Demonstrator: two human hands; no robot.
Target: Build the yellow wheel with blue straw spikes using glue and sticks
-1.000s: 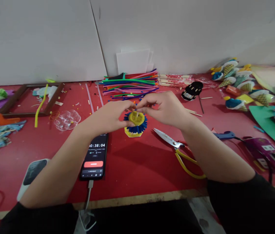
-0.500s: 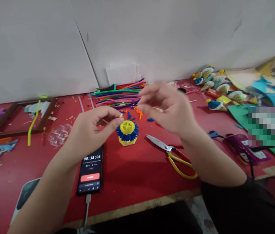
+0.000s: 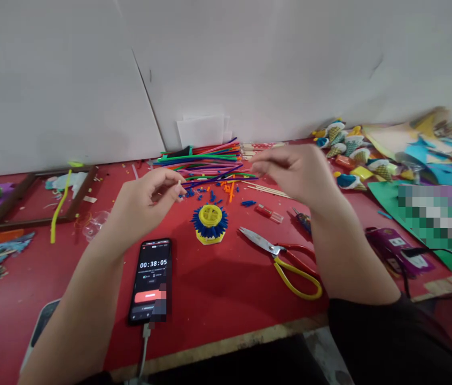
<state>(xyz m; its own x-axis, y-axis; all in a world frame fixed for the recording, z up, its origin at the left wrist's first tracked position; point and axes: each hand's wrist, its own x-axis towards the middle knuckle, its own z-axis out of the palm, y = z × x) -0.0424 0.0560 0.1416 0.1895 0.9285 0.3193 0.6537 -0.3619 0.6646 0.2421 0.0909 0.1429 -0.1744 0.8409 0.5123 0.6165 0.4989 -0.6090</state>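
Observation:
My left hand point(image 3: 143, 206) is closed in a pinch, with a small cream-coloured piece point(image 3: 179, 183) between thumb and fingertips. Raised on the other side, my right hand point(image 3: 296, 174) has its thumb and fingers together; anything between them is too small to make out. Between and below the hands stands a round craft piece point(image 3: 210, 227) with a yellow ring on top, a blue spiky fringe and a yellow base. Neither hand touches it. Large scissors point(image 3: 264, 243) with one red and one yellow handle lie below my right hand, blades slightly apart.
A lit phone point(image 3: 150, 280) with a cable lies near the front edge. Behind are coloured pipe cleaners point(image 3: 205, 160), blue and orange snippets point(image 3: 200, 192) and thin wooden sticks point(image 3: 268, 189). A brown frame point(image 3: 29, 222) lies left; small cone-shaped crafts point(image 3: 352, 181) sit right.
Both hands have moved apart, away from the craft piece: my left to the left, my right to the right and slightly down. The cream piece remains in my left fingers.

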